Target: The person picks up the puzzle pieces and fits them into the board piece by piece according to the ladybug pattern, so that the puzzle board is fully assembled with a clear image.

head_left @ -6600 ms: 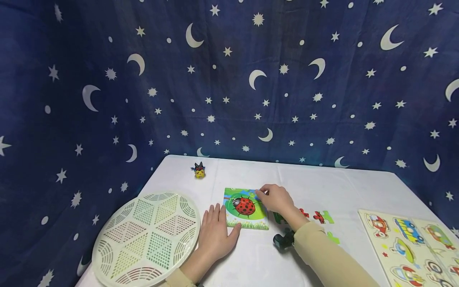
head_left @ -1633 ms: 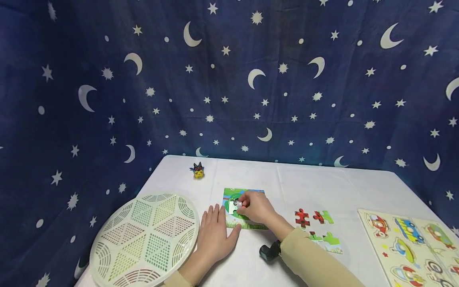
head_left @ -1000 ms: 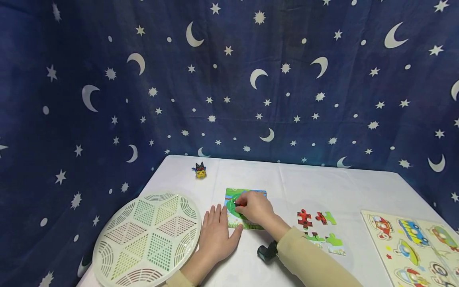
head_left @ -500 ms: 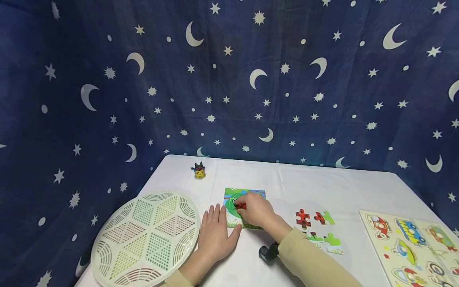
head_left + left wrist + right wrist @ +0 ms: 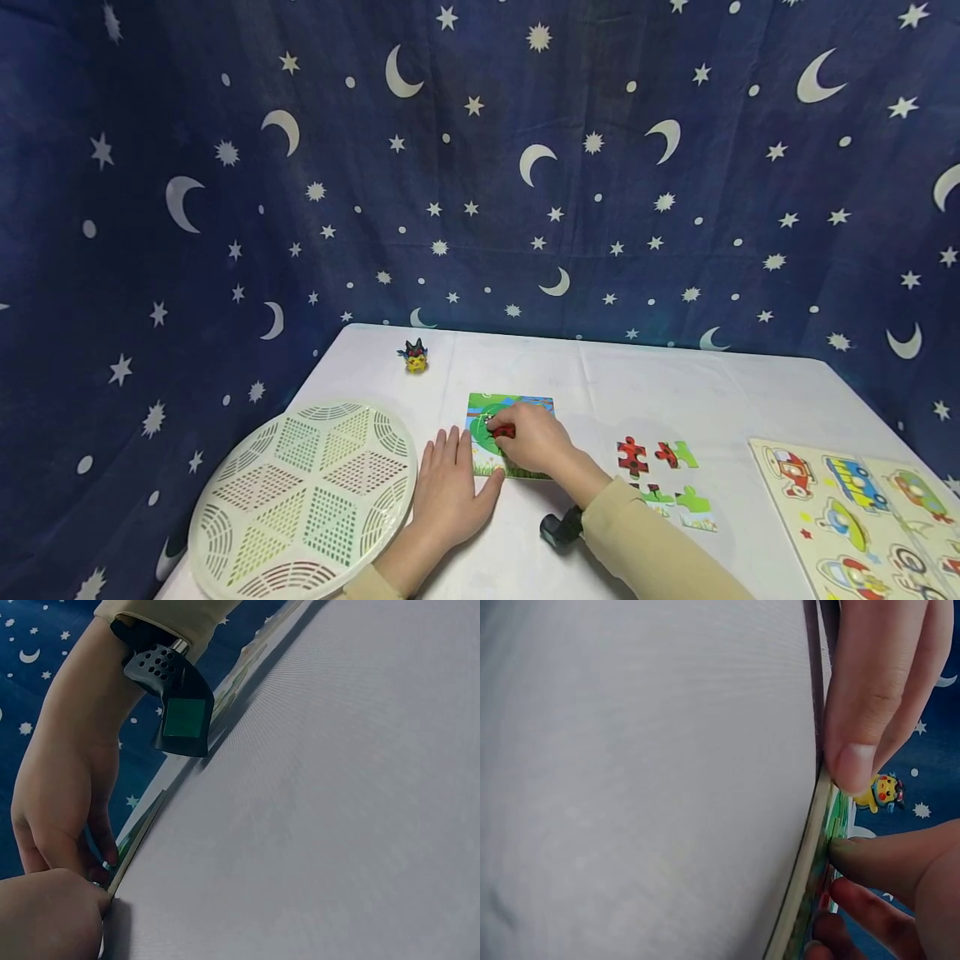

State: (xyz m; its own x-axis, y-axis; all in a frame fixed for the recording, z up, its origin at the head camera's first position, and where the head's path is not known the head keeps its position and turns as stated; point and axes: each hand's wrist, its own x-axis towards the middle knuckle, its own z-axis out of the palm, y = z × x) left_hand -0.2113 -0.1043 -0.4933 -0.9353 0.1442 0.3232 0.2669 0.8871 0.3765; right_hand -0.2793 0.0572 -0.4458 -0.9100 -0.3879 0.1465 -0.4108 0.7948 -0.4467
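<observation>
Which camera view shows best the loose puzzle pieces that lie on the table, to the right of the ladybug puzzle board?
The head view shows the loose puzzle pieces best: red and green ones spread flat on the white table, beside the right hand. Neither wrist view plainly shows them; the right wrist view shows only the puzzle board edge-on.

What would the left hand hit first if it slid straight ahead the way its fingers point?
Probably the ladybird puzzle board: the left hand lies flat with its fingertips at the board's near-left edge, and the right hand is on the board just beyond.
</observation>
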